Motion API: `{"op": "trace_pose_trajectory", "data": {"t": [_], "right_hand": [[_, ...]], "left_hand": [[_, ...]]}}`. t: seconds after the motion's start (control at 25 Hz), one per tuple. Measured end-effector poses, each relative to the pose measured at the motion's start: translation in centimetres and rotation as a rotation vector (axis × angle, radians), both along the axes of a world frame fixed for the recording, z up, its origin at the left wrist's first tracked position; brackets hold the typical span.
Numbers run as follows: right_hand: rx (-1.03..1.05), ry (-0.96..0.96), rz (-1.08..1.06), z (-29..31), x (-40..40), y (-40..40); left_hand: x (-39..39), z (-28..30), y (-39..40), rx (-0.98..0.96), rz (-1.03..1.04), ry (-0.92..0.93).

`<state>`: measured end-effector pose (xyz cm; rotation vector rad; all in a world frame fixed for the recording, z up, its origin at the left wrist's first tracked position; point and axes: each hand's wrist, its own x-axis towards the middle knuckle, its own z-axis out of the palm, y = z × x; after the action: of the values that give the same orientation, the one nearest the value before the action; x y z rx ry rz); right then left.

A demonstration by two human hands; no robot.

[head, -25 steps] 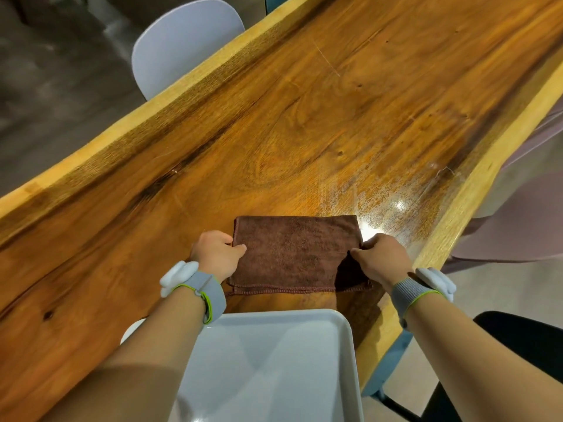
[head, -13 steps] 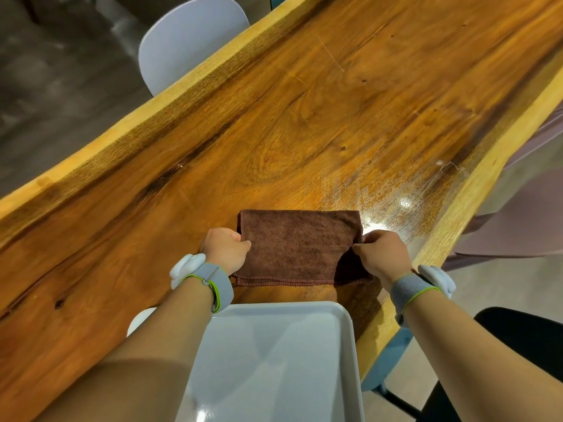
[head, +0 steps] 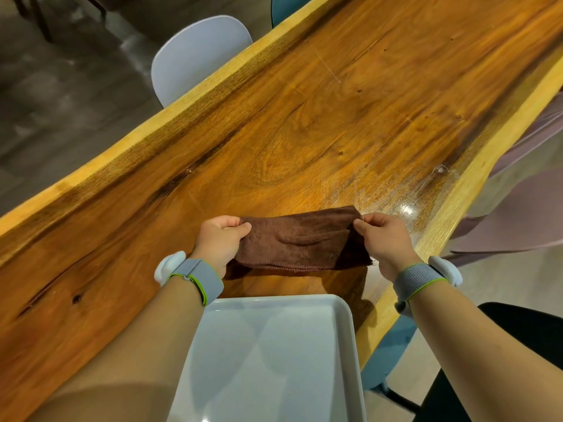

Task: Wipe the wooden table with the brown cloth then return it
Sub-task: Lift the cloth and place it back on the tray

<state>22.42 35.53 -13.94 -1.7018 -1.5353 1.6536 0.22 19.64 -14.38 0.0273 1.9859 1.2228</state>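
The brown cloth (head: 300, 242) was held up off the wooden table (head: 304, 117) by both hands, stretched between them near the table's near end. Its far edge was pinched at the two upper corners — one by the left hand (head: 220, 240), the other by the right hand (head: 384, 239) — while its hemmed near edge hung lower, just above the wood, where a shadow was cast beneath it. The cloth was seen folded, with an inner layer showing as a crease across its middle. The left hand's fingers were closed on the left corner, thumb pressed against the curled forefinger; the right hand's thumb and fingertips were likewise closed on the right corner, the remaining fingers curled under. Grey straps with green edging and white pods were worn on both wrists.

A white tray (head: 341, 306) was set on the table just nearer than the cloth, between the two forearms, its far rim lying close below the cloth's hanging edge but apart from it. A glossy, streaked patch was visible on the wood beyond the right hand, toward the table's right edge. A white chair (head: 198, 56) stood at the table's left side, and a mauve chair (head: 518, 208) was seen at its right side.
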Motion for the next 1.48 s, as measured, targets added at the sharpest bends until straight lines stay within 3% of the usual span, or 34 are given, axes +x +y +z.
{"op": "trace_pose_trajectory", "data": {"t": [0.44,0.76,1.48], "right_hand": [[-0.030,0.109,-0.056,3.0,1.5,-6.9],[-0.001,0.107,-0.085,3.1,4.0,-14.2],[-0.042,-0.083,0.019,-2.3,7.9,-21.4]], "left_hand": [[1.2,4.0,-8.1,0.129,-0.003,-0.028],[3.1,4.0,-14.7,0.117,-0.026,-0.062],[5.6,-1.6,-22.5,0.018,0.031,-0.184]]}}
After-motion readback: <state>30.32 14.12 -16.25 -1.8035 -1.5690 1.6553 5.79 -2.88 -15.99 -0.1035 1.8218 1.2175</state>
